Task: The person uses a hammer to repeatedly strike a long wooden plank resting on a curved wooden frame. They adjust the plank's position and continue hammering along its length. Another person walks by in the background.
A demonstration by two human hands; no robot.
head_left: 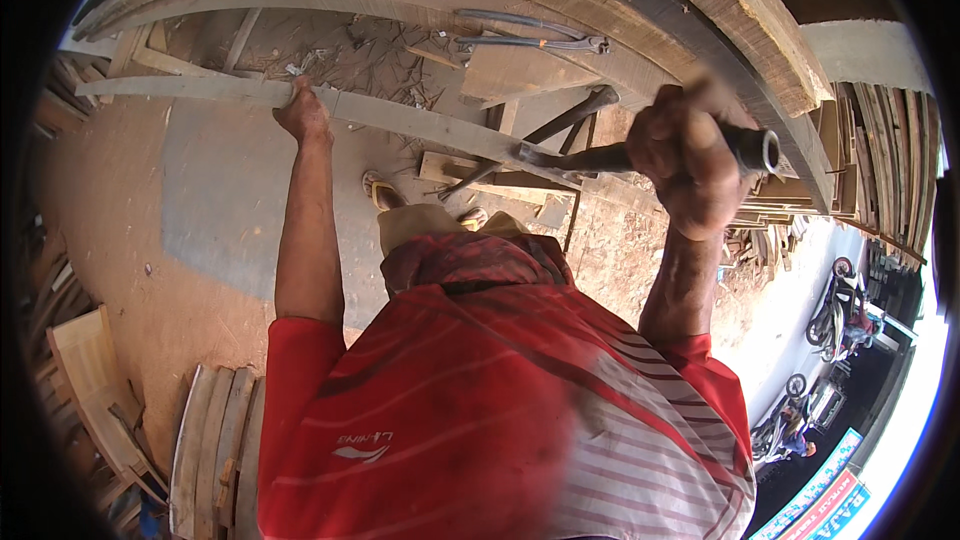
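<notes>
My left hand (302, 112) is closed around a long, thin wooden plank (420, 124), which runs from the far left toward the middle. In my raised right hand (690, 160) is a dark metal bar tool (590, 158) with a hollow, pipe-like handle end. Its widened far tip lies over or against the plank's right part; contact cannot be made out. Beyond the plank, pincers (550, 41) with dark and orange handles rest on a wooden beam (400, 2). A dark bar (575, 112) slants behind the plank.
Thin scraps (390, 65) litter the ground past the plank. Thick timbers (720, 10) curve across the far right. Boards are stacked at the right (890, 155) and lower left (215, 440). Motorbikes (835, 315) stand at the far right. My sandalled feet (382, 190) are below the plank.
</notes>
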